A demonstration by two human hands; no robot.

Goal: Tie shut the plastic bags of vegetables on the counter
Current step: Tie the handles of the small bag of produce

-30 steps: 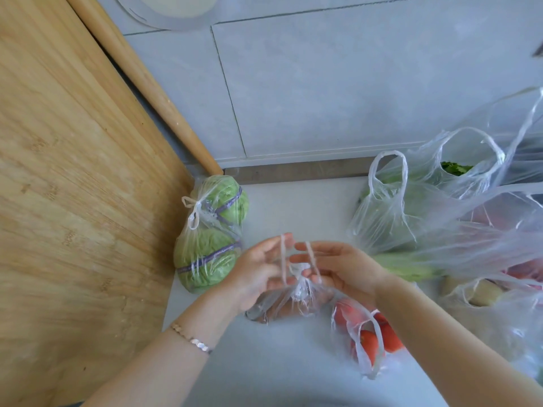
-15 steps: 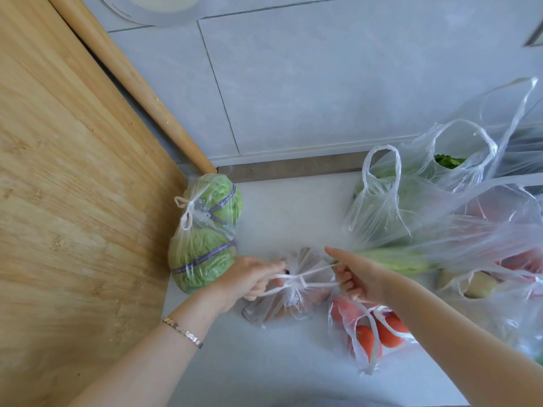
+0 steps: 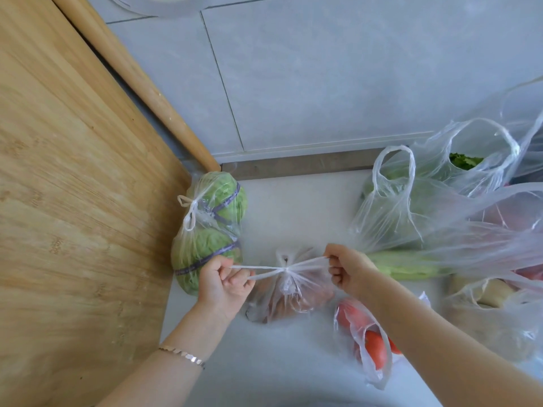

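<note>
A small clear bag of brownish vegetables [image 3: 289,299] lies on the white counter [image 3: 293,207]. Its two handles are stretched sideways from a knot at the bag's top. My left hand [image 3: 224,282] is shut on the left handle and my right hand [image 3: 348,270] on the right one. At the left a bag with two green cabbages [image 3: 210,230] stands knotted shut. A bag of tomatoes [image 3: 370,345] lies open under my right forearm. An open bag of leafy greens [image 3: 426,207] stands at the right.
A big wooden board [image 3: 73,215] and a rolling pin [image 3: 141,83] lean against the tiled wall at the left. More loose clear bags with produce [image 3: 499,301] crowd the right edge. A long green vegetable [image 3: 411,264] lies behind my right hand.
My hands came down from above the bag and moved apart, pulling the two handles out sideways. The knot on the small bag has drawn tighter.
</note>
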